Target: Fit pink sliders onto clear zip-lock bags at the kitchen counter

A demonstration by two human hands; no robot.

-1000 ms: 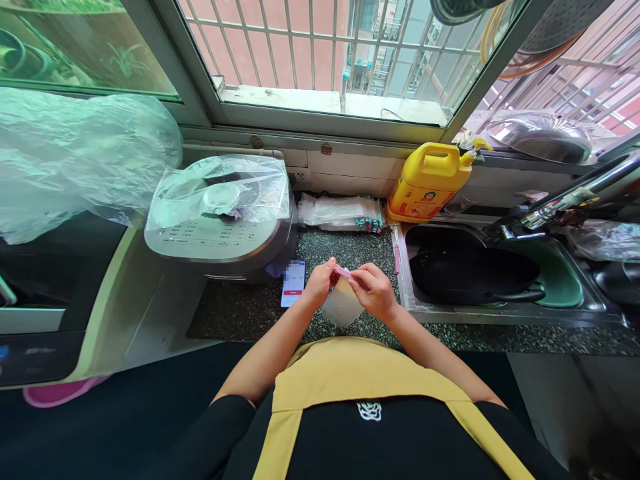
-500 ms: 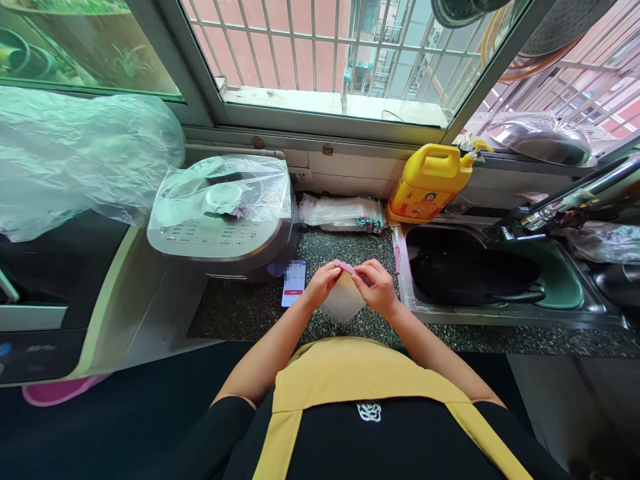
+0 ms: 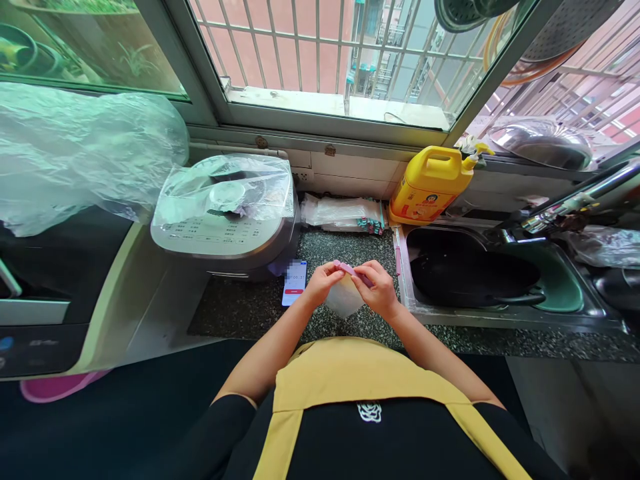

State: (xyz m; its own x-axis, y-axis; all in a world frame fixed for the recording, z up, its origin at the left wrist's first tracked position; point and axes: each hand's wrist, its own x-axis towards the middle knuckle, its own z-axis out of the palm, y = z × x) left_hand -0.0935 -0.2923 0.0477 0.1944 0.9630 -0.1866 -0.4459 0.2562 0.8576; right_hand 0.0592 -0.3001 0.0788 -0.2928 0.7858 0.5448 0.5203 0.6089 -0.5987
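Left hand (image 3: pixel 323 283) and right hand (image 3: pixel 379 289) each in a narrow grip, pinching the pink strip (image 3: pixel 349 269) at the top of the translucent bag (image 3: pixel 345 300) over the table (image 3: pixel 330 248), presumably to steady that edge from both sides. Phone (image 3: pixel 295 280) lies screen-up near the left hand, likely for easy reading.
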